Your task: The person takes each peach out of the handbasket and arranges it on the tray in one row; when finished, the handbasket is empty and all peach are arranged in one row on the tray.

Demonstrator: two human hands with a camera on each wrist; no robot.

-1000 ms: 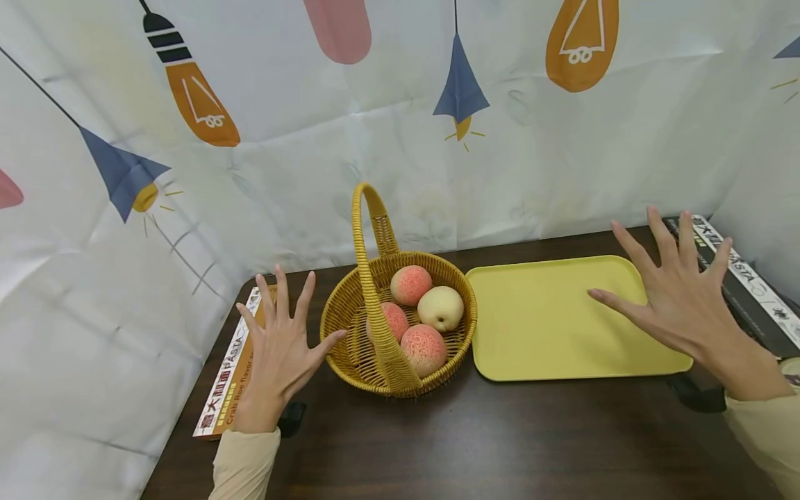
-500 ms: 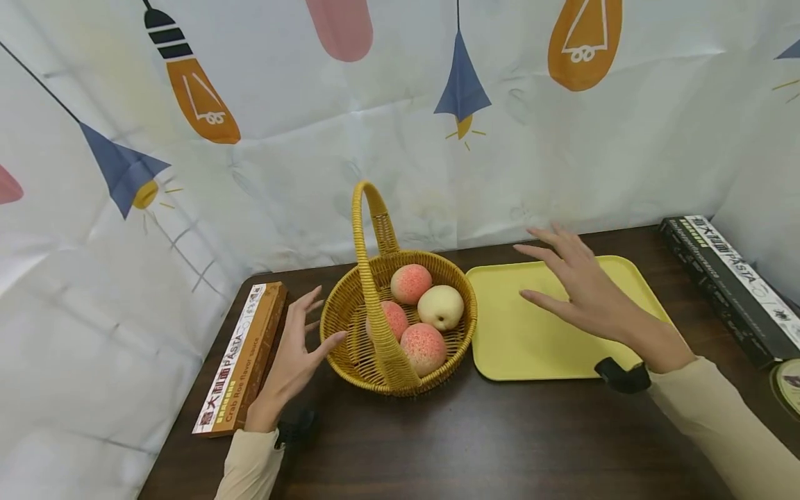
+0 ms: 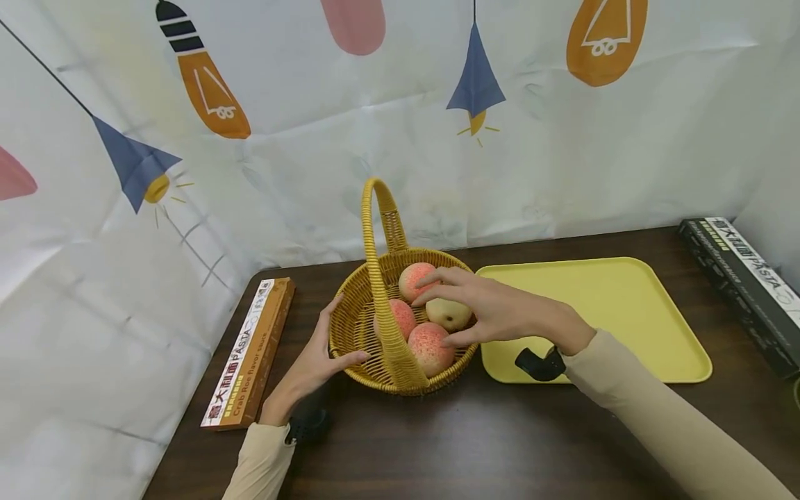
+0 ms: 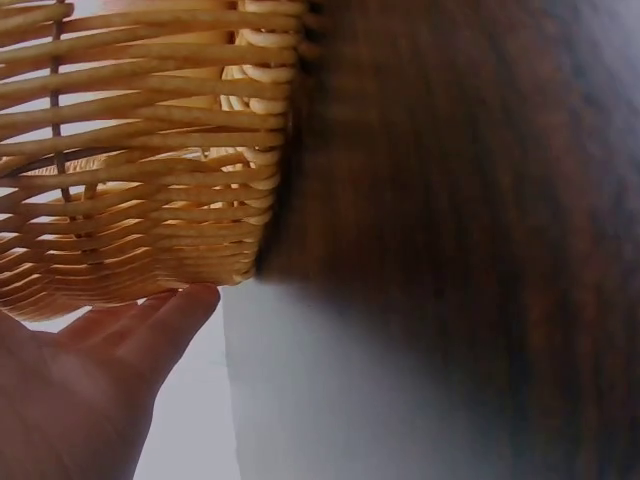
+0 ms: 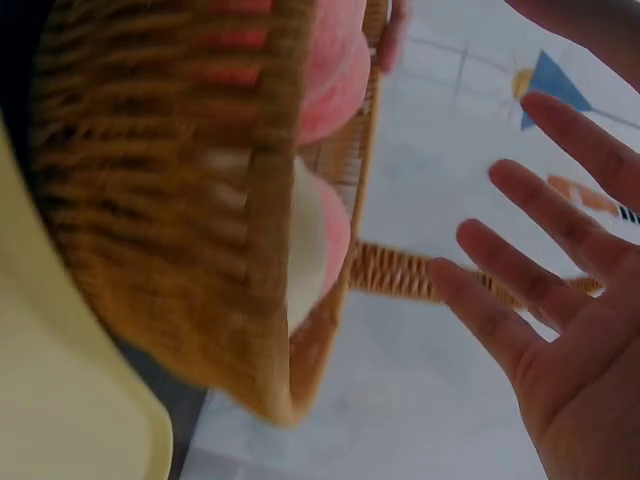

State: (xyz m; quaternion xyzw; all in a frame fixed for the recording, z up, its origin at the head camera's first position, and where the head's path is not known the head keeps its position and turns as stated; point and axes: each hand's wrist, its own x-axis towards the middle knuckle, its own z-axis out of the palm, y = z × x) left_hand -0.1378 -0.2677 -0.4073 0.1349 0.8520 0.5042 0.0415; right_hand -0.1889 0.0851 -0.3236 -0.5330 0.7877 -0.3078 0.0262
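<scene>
A yellow wicker basket (image 3: 400, 368) with a tall handle stands mid-table. It holds three pink peaches (image 3: 431, 349) and a cream-coloured round fruit (image 3: 448, 316) with a dark dimple. My left hand (image 3: 315, 361) is at the basket's left side, thumb over the rim and fingers along the outer wall. The left wrist view shows fingertips (image 4: 195, 300) against the woven wall. Above the basket's right side reaches my right hand (image 3: 478, 302), fingers spread over the fruit and partly hiding it. In the right wrist view its palm (image 5: 590, 370) has nothing in it.
Right of the basket lies a yellow tray (image 3: 625, 312), partly under the right forearm. An orange pasta box (image 3: 262, 354) lies at the left table edge, a black pasta box (image 3: 737, 292) at the right. A patterned white curtain (image 3: 300, 173) hangs behind.
My right hand has swept left from over the tray to above the fruit. The left hand has moved right to the basket's side. The view has shifted slightly; basket and fruit look unchanged.
</scene>
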